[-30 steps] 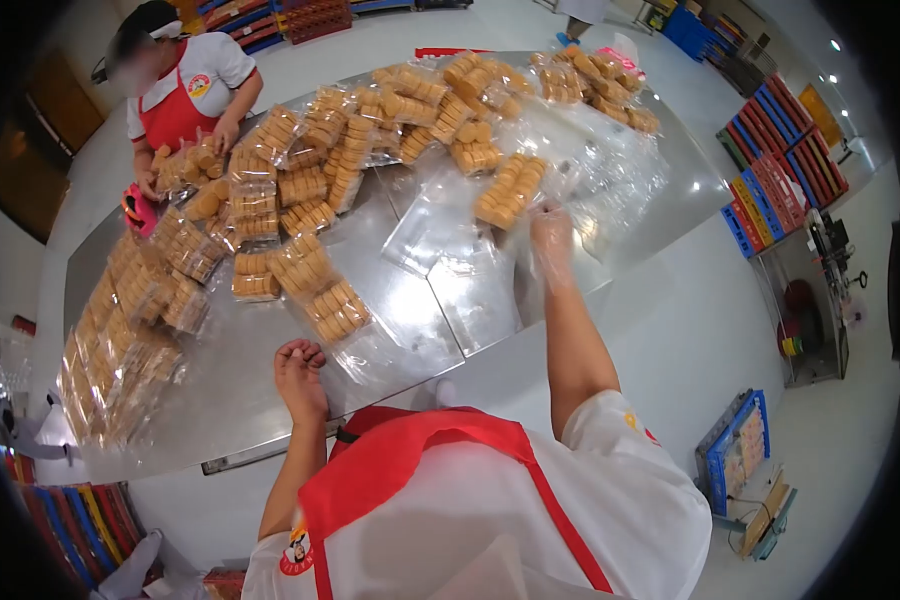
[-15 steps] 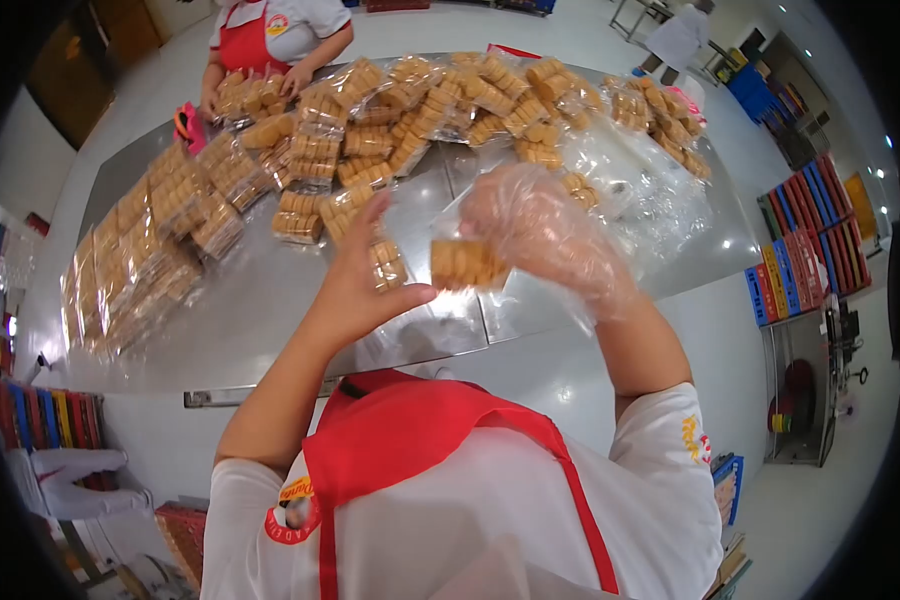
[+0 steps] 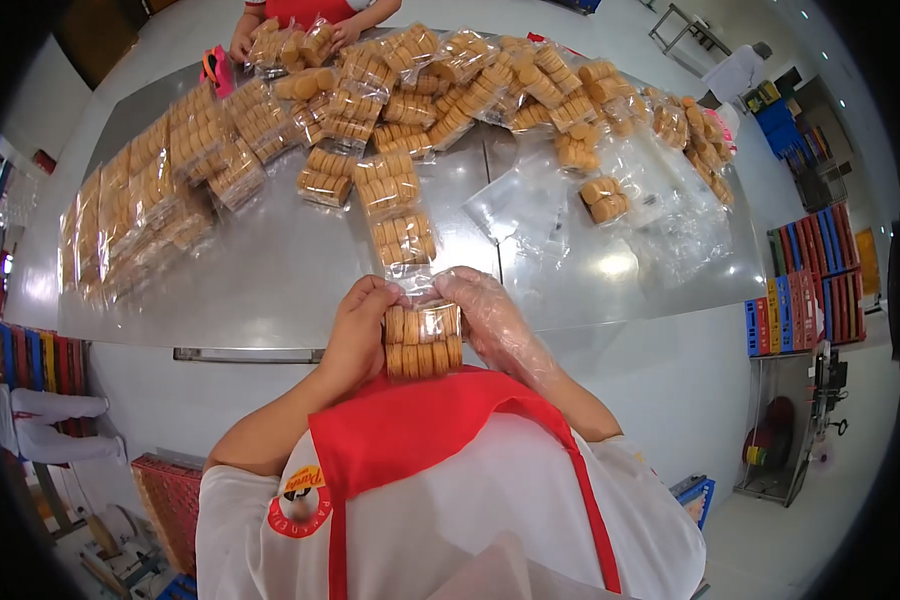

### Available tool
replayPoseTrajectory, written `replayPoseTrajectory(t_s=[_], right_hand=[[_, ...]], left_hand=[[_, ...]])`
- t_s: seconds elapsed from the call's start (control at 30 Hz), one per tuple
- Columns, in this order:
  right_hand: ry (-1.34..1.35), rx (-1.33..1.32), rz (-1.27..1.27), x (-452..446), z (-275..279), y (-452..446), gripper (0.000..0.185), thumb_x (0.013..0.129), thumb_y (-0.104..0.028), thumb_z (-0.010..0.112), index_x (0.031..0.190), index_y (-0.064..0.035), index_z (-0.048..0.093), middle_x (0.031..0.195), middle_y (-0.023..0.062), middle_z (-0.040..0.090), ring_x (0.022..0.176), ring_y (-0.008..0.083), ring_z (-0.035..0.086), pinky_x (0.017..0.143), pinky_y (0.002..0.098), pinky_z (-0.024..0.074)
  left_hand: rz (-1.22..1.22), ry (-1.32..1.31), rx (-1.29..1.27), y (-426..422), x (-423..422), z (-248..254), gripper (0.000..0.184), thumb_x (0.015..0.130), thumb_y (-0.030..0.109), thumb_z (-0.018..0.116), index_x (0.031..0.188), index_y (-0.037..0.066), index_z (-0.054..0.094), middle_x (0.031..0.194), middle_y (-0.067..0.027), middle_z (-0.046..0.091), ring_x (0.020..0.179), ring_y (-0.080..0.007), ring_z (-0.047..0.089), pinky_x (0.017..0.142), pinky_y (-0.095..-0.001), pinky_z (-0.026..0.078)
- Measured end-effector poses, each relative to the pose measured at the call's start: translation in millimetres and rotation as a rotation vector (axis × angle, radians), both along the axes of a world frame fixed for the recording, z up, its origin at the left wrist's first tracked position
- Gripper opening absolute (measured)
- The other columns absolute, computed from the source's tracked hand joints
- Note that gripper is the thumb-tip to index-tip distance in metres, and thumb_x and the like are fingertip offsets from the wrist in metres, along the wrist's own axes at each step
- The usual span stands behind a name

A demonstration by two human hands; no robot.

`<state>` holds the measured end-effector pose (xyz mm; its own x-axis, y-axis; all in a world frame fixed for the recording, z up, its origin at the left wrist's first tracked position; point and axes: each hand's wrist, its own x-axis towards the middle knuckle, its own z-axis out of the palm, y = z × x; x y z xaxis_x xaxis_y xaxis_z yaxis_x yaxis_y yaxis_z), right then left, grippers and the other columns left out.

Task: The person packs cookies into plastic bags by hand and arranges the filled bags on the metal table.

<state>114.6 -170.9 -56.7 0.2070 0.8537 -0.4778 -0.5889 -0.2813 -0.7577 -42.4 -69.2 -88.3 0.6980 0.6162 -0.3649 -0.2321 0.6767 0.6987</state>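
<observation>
A clear bag of round biscuits [image 3: 423, 340] hangs between my hands at the table's near edge, its biscuits in two rows. My left hand [image 3: 363, 320], bare, pinches the top left corner of the bag. On the other top corner, my right hand [image 3: 482, 312] in a clear plastic glove is closed too. Just beyond lies another filled bag [image 3: 404, 240] on the metal table. Flat empty bags [image 3: 526, 205] lie right of it, and loose biscuits [image 3: 604, 198] sit farther right.
Many filled bags [image 3: 195, 135] cover the table's left and far sides. A co-worker's hands [image 3: 342, 35] handle bags across the metal table [image 3: 270, 265]. Stacked coloured crates [image 3: 815, 280] stand at right, more crates [image 3: 30, 360] at left. Another person [image 3: 735, 75] is far off.
The biscuits moved from over the table toward my body. My left hand, open before, now pinches the bag's top beside my right hand. The view has shifted, and the co-worker appears farther up.
</observation>
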Motion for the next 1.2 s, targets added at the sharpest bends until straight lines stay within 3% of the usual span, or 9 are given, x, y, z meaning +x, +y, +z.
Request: replayPoseTrajectory(t_s=[0.03,0.2,0.3,0.43,0.6,0.73,0.83,1.03,1.2], right_hand=[[-0.021,-0.021,-0.036,-3.4,2.1,0.5,0.032,0.100,-0.024,0.058,0.116,0.0028,0.059,0.101,0.0105,0.067,0.085,0.0170,0.066,0.081,0.0327,0.0550],[-0.178,0.104,-0.027,-11.3,14.6,-3.6,0.026,0.099,-0.019,0.058,0.105,0.0052,0.066,0.096,0.0088,0.068,0.087,0.0124,0.062,0.078,0.0288,0.0503],[-0.350,0.152,0.016,-15.8,17.3,-3.7,0.023,0.099,-0.016,0.058,0.103,0.0047,0.068,0.095,0.0073,0.068,0.088,0.0102,0.059,0.079,0.0269,0.0480],[-0.481,0.164,0.003,-25.9,21.2,-3.0,0.020,0.098,-0.014,0.058,0.100,0.0026,0.068,0.090,0.0037,0.066,0.086,0.0084,0.056,0.078,0.0260,0.0463],[-0.426,0.085,0.085,-24.6,20.0,-7.6,0.020,0.097,-0.016,0.061,0.098,0.0028,0.067,0.086,0.0018,0.062,0.084,0.0086,0.054,0.076,0.0263,0.0456],[-0.289,0.091,0.063,-30.0,28.3,-11.6,0.021,0.097,-0.018,0.061,0.099,0.0026,0.067,0.088,0.0023,0.062,0.084,0.0090,0.054,0.076,0.0266,0.0456],[-0.335,0.038,0.097,-29.4,26.2,-11.7,0.020,0.098,-0.015,0.058,0.103,0.0023,0.068,0.095,0.0025,0.065,0.095,0.0105,0.057,0.089,0.0273,0.0451],[-0.668,0.100,0.222,-31.1,45.3,-10.4,0.022,0.098,-0.014,0.057,0.106,0.0032,0.069,0.092,0.0025,0.066,0.092,0.0099,0.057,0.086,0.0273,0.0458],[-0.447,0.070,0.109,-28.5,24.9,-15.3,0.018,0.097,-0.014,0.060,0.100,0.0012,0.069,0.090,0.0014,0.065,0.087,0.0090,0.055,0.080,0.0266,0.0459]], left_hand=[[0.014,0.013,0.005,-1.9,-2.5,1.9,0.006,0.096,0.006,0.054,0.096,0.001,0.052,0.094,-0.0112,0.063,0.086,-0.0173,0.061,0.081,-0.0332,0.054],[0.015,0.073,0.074,-4.0,-16.4,16.6,0.006,0.095,0.007,0.057,0.095,0.002,0.052,0.092,-0.0103,0.062,0.086,-0.0168,0.061,0.081,-0.0324,0.054],[-0.110,0.109,-0.029,-6.4,-13.9,57.5,0.010,0.093,0.008,0.060,0.097,0.002,0.053,0.093,-0.0095,0.062,0.088,-0.0171,0.063,0.081,-0.0326,0.054],[-0.087,0.166,0.207,-13.6,-22.0,35.7,0.017,0.093,0.007,0.061,0.106,-0.002,0.057,0.097,-0.0075,0.064,0.086,-0.0122,0.059,0.076,-0.0283,0.050],[0.082,-0.003,-0.053,-18.6,-26.4,21.9,0.008,0.093,0.005,0.058,0.099,0.000,0.059,0.092,-0.0062,0.064,0.086,-0.0131,0.060,0.080,-0.0280,0.050],[0.072,-0.010,-0.087,-20.8,-33.1,24.9,0.005,0.094,0.005,0.057,0.094,0.001,0.059,0.091,-0.0054,0.063,0.085,-0.0122,0.059,0.081,-0.0281,0.050],[0.074,-0.006,-0.080,-22.6,-34.1,26.8,0.004,0.094,0.005,0.058,0.093,0.002,0.059,0.091,-0.0046,0.063,0.085,-0.0114,0.059,0.080,-0.0280,0.050],[0.009,0.074,0.071,-24.4,-32.8,32.7,0.003,0.094,0.006,0.060,0.093,0.002,0.060,0.092,-0.0039,0.063,0.086,-0.0109,0.059,0.080,-0.0276,0.050],[0.062,-0.016,-0.111,-22.1,-37.2,28.9,0.005,0.093,0.007,0.062,0.094,0.003,0.060,0.090,-0.0032,0.062,0.086,-0.0102,0.058,0.080,-0.0268,0.050]])
